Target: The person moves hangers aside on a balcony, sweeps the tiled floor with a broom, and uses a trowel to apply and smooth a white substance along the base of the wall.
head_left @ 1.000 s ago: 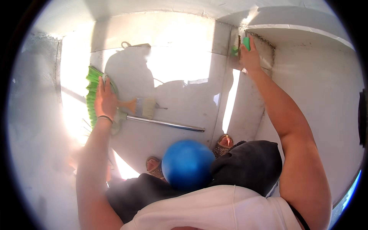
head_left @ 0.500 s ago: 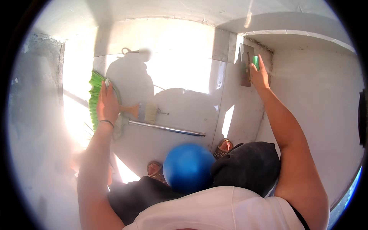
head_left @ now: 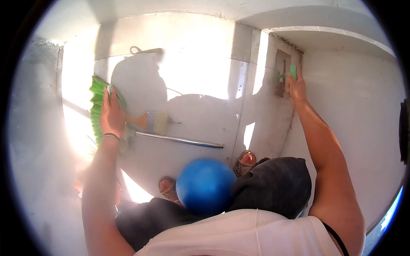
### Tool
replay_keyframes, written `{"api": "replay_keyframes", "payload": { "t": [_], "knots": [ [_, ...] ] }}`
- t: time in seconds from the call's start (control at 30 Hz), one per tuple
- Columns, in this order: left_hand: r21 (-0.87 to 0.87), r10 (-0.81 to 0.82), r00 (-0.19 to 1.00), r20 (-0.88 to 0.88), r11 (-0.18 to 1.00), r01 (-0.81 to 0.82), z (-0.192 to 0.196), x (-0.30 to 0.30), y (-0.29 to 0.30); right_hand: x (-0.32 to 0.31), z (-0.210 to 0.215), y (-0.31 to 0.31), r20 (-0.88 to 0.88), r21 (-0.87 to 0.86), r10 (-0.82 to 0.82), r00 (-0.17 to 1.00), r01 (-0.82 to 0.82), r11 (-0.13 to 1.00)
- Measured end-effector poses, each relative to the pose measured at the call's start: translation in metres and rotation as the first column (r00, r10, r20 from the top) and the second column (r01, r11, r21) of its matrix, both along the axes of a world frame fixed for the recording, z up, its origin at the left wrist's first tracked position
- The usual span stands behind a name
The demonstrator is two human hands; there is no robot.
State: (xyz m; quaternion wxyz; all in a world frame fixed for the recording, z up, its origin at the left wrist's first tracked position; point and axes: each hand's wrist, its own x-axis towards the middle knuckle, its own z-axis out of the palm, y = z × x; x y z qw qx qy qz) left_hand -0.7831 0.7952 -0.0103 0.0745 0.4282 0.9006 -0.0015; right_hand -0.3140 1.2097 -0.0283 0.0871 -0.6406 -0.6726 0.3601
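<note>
Two hands are up against pale plastered walls in a tight corner, with harsh sunlight washing out most of the grey concrete floor (head_left: 188,123) and the person's shadow thrown across it. The left hand (head_left: 112,116) is wrapped shut around the top of a green-bristled broom (head_left: 96,106), right where the bristles meet its long metal handle (head_left: 179,140), which runs out across the floor. A wooden-handled flat paintbrush (head_left: 150,121) lies just beside that hand, next to the handle. The right hand (head_left: 296,87) has a closed grip on the green handle of a flat rectangular plastering trowel (head_left: 282,72), blade pressed flat on the wall (head_left: 354,111) just under a ledge. Lower down there's a round blue ball-like thing (head_left: 205,186) near the sandalled feet (head_left: 245,162).
</note>
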Motion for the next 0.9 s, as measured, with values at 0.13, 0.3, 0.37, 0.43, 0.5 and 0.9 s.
{"api": "replay_keyframes", "payload": {
  "t": [0.13,0.3,0.37,0.43,0.5,0.9],
  "knots": [
    [-0.123,0.025,0.999,-0.030,0.992,-0.028,-0.003,-0.004,-0.014,-0.030,0.044,0.026,-0.149,-0.302,-0.295,0.944,0.241,0.922],
    [-0.062,0.065,0.997,0.049,0.996,-0.062,0.006,-0.008,-0.009,-0.004,0.060,-0.049,-0.029,-0.240,-0.337,0.941,0.320,0.916],
    [-0.087,0.062,0.997,0.035,0.994,-0.059,0.013,-0.002,-0.002,0.009,0.057,-0.076,-0.070,-0.251,-0.354,0.933,0.327,0.911],
    [-0.114,0.051,0.999,0.013,0.992,-0.049,0.011,0.001,0.002,0.013,0.055,-0.075,-0.103,-0.237,-0.383,0.918,0.351,0.906],
    [-0.119,0.000,1.000,-0.025,0.993,-0.003,0.002,0.000,0.001,0.004,0.052,-0.062,-0.115,-0.262,-0.419,0.901,0.379,0.888],
    [-0.080,0.008,1.000,0.007,0.997,-0.007,0.004,-0.002,-0.001,0.027,0.039,-0.067,-0.098,-0.116,-0.274,0.957,0.262,0.958]
  ]
}}
